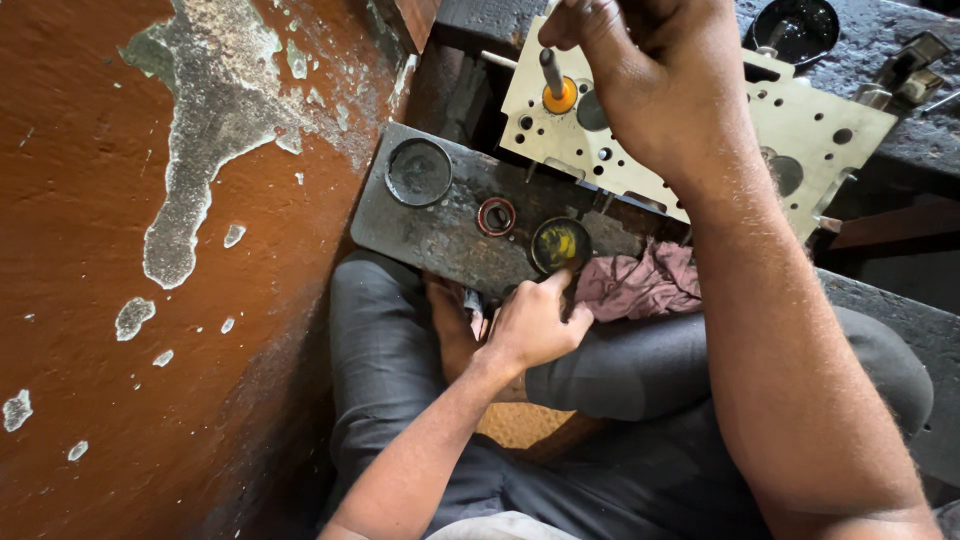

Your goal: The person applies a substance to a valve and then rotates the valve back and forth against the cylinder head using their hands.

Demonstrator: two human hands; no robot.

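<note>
— Where do we have our hands?

— Our left hand (535, 325) sits low over our lap, index finger stretched out to the rim of the small round tin of yellow paste (560, 245); the other fingers are curled, gripping nothing. The tin lies just ahead of that fingertip, on the dark greasy block (440, 225).

— And the right?

— Our right hand (650, 80) is closed around the top of the tool with the metal stem (552, 72), which stands nearly upright, its orange cup (560, 97) pressed on the pale cylinder head (800, 125) (farther off, beyond the block). The left is the nearer hand to the tin.
</note>
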